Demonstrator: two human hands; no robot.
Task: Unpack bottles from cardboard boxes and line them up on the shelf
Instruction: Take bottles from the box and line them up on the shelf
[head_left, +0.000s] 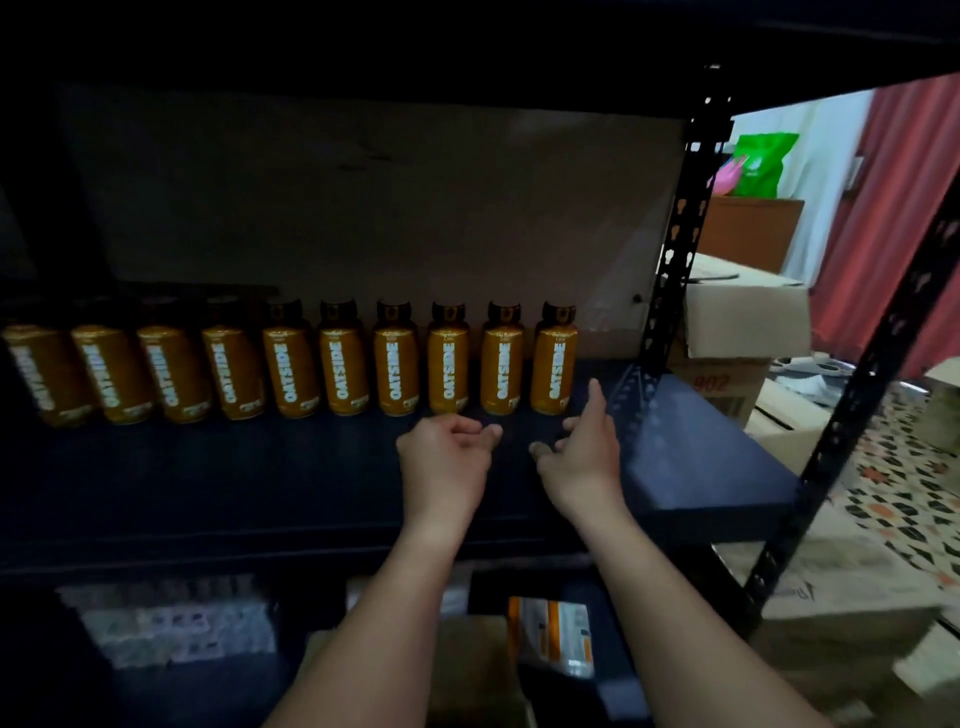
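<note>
Several golden-brown bottles (337, 358) with black caps and white lettering stand upright in one row along the back of the dark blue shelf (260, 467). The rightmost bottle (555, 358) ends the row. My left hand (447, 457) hovers just in front of the bottles near the row's right end, fingers loosely curled and holding nothing. My right hand (582, 447) is beside it, index finger stretched out next to the rightmost bottle, other fingers curled, nothing in it.
A black perforated shelf post (675, 249) stands at the back right, another post (872, 364) at the front right. Cardboard boxes (743, 306) are stacked beyond the shelf on a patterned floor. Below the shelf lie packaged goods (171, 618) and a box with cartons (550, 634).
</note>
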